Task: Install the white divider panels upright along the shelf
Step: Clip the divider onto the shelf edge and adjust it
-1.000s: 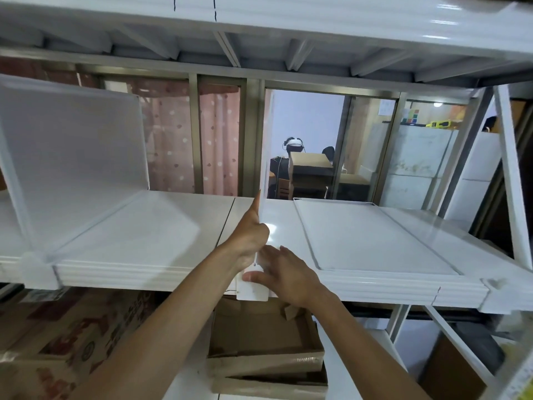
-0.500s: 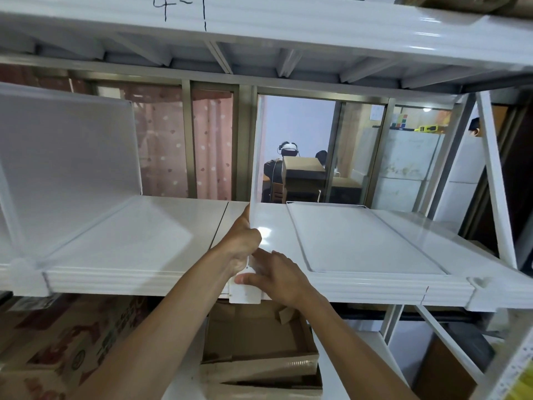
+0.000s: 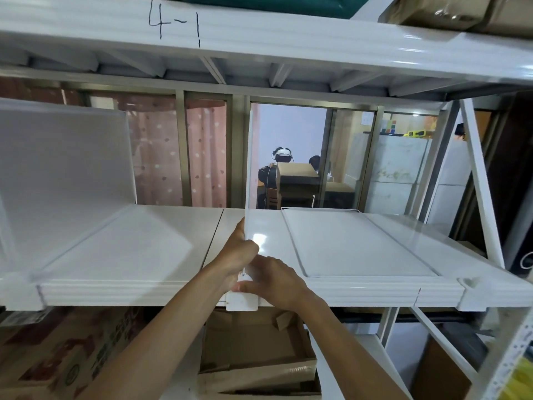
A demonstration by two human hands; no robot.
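Thin white upright divider panel point(image 3: 249, 168) stands edge-on at mid-shelf, on white metal shelf point(image 3: 138, 241). Left hand point(image 3: 238, 255) clasps panel's lower front edge. Right hand point(image 3: 274, 280) pinches white plastic clip point(image 3: 241, 298) at shelf lip.

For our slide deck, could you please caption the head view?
Both hands, left hand and right hand, steady an upright divider panel at the shelf front edge.

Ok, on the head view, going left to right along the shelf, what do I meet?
Standing divider panel → edge-on divider panel held by left hand and right hand → divider panel lying flat → diagonal frame brace.
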